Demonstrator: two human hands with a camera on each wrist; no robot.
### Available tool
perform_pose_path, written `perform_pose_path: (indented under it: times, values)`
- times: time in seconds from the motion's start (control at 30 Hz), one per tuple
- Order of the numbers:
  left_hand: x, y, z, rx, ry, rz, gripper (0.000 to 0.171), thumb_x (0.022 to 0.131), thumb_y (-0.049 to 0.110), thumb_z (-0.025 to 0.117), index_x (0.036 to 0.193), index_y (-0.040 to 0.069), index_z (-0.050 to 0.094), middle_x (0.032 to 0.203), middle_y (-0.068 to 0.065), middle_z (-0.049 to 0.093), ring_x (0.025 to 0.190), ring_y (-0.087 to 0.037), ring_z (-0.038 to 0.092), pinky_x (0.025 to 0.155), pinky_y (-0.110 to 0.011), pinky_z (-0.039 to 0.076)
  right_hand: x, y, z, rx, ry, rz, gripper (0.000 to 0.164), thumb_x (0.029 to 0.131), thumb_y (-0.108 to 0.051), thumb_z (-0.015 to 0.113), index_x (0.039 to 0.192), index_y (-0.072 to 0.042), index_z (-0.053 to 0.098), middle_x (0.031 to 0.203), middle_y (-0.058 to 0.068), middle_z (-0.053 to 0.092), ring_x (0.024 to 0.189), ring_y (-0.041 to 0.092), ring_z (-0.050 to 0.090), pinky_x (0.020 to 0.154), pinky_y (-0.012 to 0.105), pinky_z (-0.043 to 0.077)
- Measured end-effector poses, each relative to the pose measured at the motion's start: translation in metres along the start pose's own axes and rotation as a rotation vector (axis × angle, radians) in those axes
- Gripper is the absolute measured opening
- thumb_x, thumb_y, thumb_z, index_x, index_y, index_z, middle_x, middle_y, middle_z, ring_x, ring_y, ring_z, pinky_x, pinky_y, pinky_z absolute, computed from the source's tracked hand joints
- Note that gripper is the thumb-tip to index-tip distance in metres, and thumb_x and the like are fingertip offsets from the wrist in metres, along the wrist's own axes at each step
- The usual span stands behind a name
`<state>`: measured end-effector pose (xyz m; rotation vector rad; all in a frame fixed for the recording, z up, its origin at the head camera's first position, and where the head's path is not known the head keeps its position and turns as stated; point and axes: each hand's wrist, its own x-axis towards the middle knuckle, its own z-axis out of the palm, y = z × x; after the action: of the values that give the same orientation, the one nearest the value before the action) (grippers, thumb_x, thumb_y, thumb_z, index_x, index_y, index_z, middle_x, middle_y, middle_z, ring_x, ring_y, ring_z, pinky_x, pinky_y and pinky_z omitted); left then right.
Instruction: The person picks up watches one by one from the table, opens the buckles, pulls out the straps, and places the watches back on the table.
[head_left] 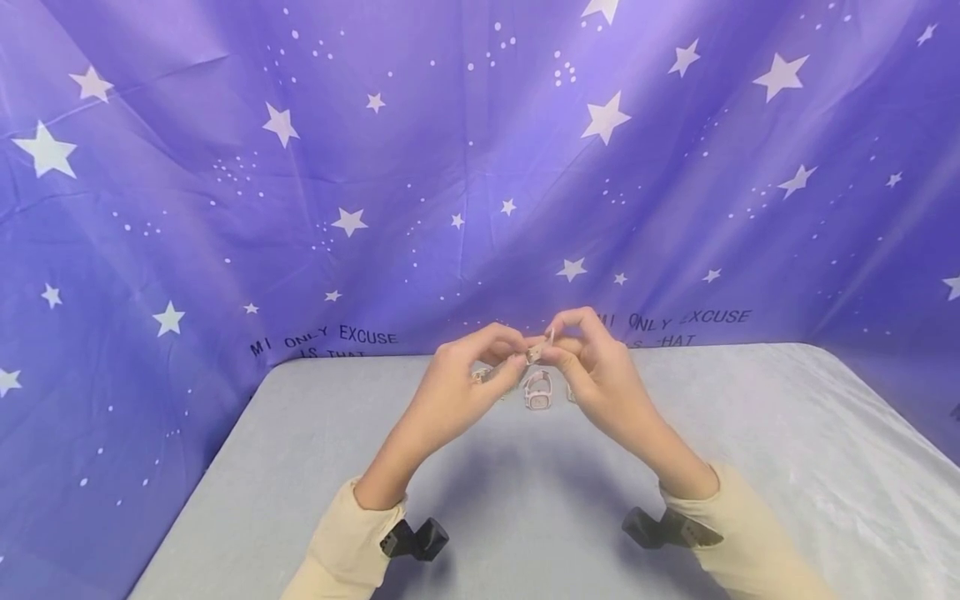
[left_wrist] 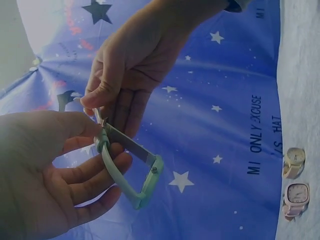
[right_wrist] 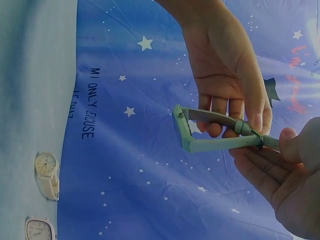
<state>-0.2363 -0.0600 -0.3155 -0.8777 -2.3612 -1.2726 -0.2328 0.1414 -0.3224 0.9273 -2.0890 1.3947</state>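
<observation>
Four wristwatches: one in your hands, three on the pale table [head_left: 525, 533]. The pale green watch [right_wrist: 215, 145] is held up near the head view's middle, slightly toward four o'clock. From it, a square pink watch [head_left: 537, 392] sits at six o'clock, a round cream watch [right_wrist: 46, 165] at eight and a round yellowish watch [left_wrist: 295, 156] near five. Dial lettering is too small to read. The starry purple backdrop [head_left: 465, 150] twice reads "MI ONLY EXCUSE", above "IS THAT", partly hidden at right. Your left hand [head_left: 459, 379] pinches the strap near the buckle [right_wrist: 259, 139], other fingers loosely bent; your right hand [head_left: 606, 375] pinches the strap's end, thumb against finger.
</observation>
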Motion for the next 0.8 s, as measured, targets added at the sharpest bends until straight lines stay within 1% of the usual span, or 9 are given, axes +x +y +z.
perform_pose_path:
  times: [0.07, 0.13, 0.23, 0.3, 0.4, 0.5, 0.63, 0.7, 0.8]
  values:
    - [0.000, 0.000, 0.001, 0.033, 0.015, 0.019, 0.010, 0.097, 0.017, 0.068, 0.106, 0.018, 0.070, 0.104, 0.002, 0.078, 0.094, -0.013, 0.071, 0.086, -0.035, 0.060, -0.001, 0.001, 0.002, -0.052, 0.011, -0.044, 0.018, 0.094, 0.011, 0.060, 0.107, 0.005, 0.049, 0.096, 0.021, 0.076, 0.052, -0.003, 0.044, 0.037, 0.018, 0.032]
    - [0.000, -0.001, 0.003, 0.065, 0.030, 0.042, 0.009, 0.095, 0.015, 0.069, 0.104, 0.016, 0.070, 0.105, 0.001, 0.077, 0.095, -0.013, 0.072, 0.087, -0.032, 0.060, -0.001, 0.001, 0.004, -0.097, 0.023, -0.087, 0.020, 0.092, 0.013, 0.062, 0.107, 0.005, 0.050, 0.095, 0.019, 0.076, 0.055, 0.001, 0.052, 0.044, 0.017, 0.040]
    - [-0.001, -0.001, 0.006, 0.118, 0.056, 0.072, 0.011, 0.093, 0.012, 0.070, 0.103, 0.015, 0.071, 0.101, 0.000, 0.075, 0.092, -0.013, 0.071, 0.082, -0.028, 0.061, -0.001, 0.001, 0.006, -0.136, 0.036, -0.122, 0.023, 0.090, 0.014, 0.064, 0.106, 0.006, 0.051, 0.094, 0.018, 0.077, 0.069, 0.014, 0.069, 0.057, 0.016, 0.051]
    - [-0.001, -0.001, 0.008, 0.149, 0.078, 0.085, 0.011, 0.091, 0.012, 0.071, 0.102, 0.015, 0.071, 0.096, 0.001, 0.073, 0.088, -0.013, 0.071, 0.079, -0.027, 0.061, -0.002, 0.001, 0.007, -0.153, 0.041, -0.133, 0.024, 0.089, 0.014, 0.065, 0.106, 0.006, 0.051, 0.092, 0.018, 0.076, 0.076, 0.022, 0.074, 0.061, 0.016, 0.054]
    - [-0.002, -0.002, 0.012, 0.183, 0.116, 0.101, 0.012, 0.088, 0.012, 0.073, 0.100, 0.015, 0.072, 0.092, 0.001, 0.070, 0.082, -0.014, 0.070, 0.075, -0.028, 0.062, -0.002, 0.002, 0.009, -0.162, 0.037, -0.140, 0.024, 0.089, 0.014, 0.065, 0.107, 0.006, 0.051, 0.092, 0.018, 0.075, 0.080, 0.026, 0.075, 0.058, 0.016, 0.053]
    - [-0.003, -0.001, 0.015, 0.215, 0.158, 0.121, 0.012, 0.086, 0.013, 0.074, 0.098, 0.015, 0.073, 0.091, 0.002, 0.067, 0.079, -0.014, 0.069, 0.070, -0.027, 0.060, -0.002, 0.002, 0.010, -0.176, 0.037, -0.149, 0.025, 0.089, 0.013, 0.066, 0.107, 0.006, 0.051, 0.092, 0.019, 0.075, 0.070, 0.017, 0.070, 0.048, 0.015, 0.045]
    - [-0.003, -0.002, 0.019, 0.264, 0.210, 0.154, 0.013, 0.084, 0.012, 0.074, 0.096, 0.016, 0.073, 0.091, 0.004, 0.066, 0.077, -0.012, 0.068, 0.062, -0.023, 0.053, -0.002, 0.004, 0.010, -0.200, 0.050, -0.175, 0.026, 0.087, 0.013, 0.068, 0.106, 0.006, 0.051, 0.090, 0.019, 0.075, 0.061, 0.005, 0.056, 0.044, 0.014, 0.037]
    - [-0.002, -0.002, 0.020, 0.283, 0.234, 0.171, 0.013, 0.083, 0.011, 0.074, 0.094, 0.017, 0.073, 0.090, 0.005, 0.066, 0.076, -0.011, 0.067, 0.058, -0.020, 0.049, -0.001, 0.004, 0.010, -0.211, 0.057, -0.190, 0.027, 0.086, 0.013, 0.068, 0.106, 0.006, 0.051, 0.089, 0.018, 0.075, 0.058, 0.003, 0.053, 0.044, 0.014, 0.035]
    - [-0.002, -0.002, 0.022, 0.312, 0.262, 0.193, 0.013, 0.081, 0.010, 0.073, 0.092, 0.017, 0.072, 0.089, 0.005, 0.065, 0.073, -0.010, 0.065, 0.054, -0.018, 0.044, 0.000, 0.005, 0.011, -0.221, 0.059, -0.199, 0.028, 0.086, 0.013, 0.069, 0.106, 0.006, 0.051, 0.089, 0.017, 0.075, 0.058, 0.006, 0.054, 0.045, 0.013, 0.035]
